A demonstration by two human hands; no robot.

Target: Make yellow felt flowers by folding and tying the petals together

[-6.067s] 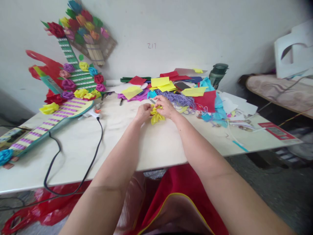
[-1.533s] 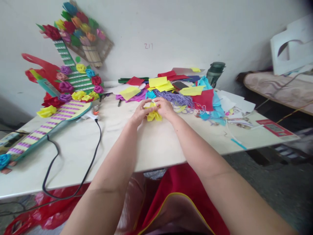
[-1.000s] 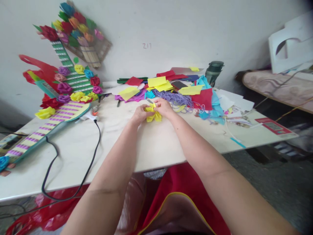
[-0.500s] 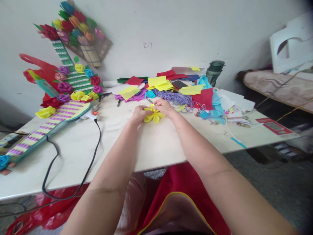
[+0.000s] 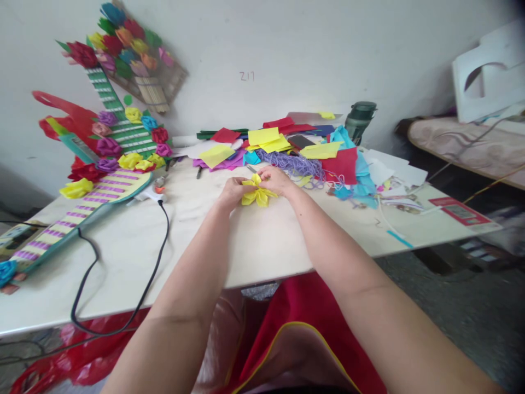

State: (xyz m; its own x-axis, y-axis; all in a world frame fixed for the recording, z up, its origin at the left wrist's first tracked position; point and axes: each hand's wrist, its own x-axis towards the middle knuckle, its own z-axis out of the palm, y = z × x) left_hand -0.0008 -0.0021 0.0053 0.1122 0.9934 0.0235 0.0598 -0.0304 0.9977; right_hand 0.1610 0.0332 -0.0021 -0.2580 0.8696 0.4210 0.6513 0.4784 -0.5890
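A yellow paper flower (image 5: pixel 259 197) with several pointed petals lies at the middle of the white table (image 5: pixel 266 241). My left hand (image 5: pixel 233 191) pinches its left side, the fingers partly hidden from me. On its upper right, my right hand (image 5: pixel 275 179) grips a petal between thumb and fingers. The tip of a small metal tool (image 5: pixel 251 169) shows just behind the flower; its kind is hidden. Beyond my right hand lies a heap of purple yarn (image 5: pixel 293 162).
Coloured paper sheets (image 5: pixel 268 139) are piled along the wall, with a dark green bottle (image 5: pixel 361 121) at their right. To the left stand a flower-decorated board (image 5: pixel 123 131), a glue gun (image 5: pixel 153 192) and its black cord (image 5: pixel 158 262). Paper scraps (image 5: pixel 400 202) litter the right side.
My right-hand fingers have shifted slightly at the upper petal, which now stands up a little more. My left hand keeps its place on the flower.
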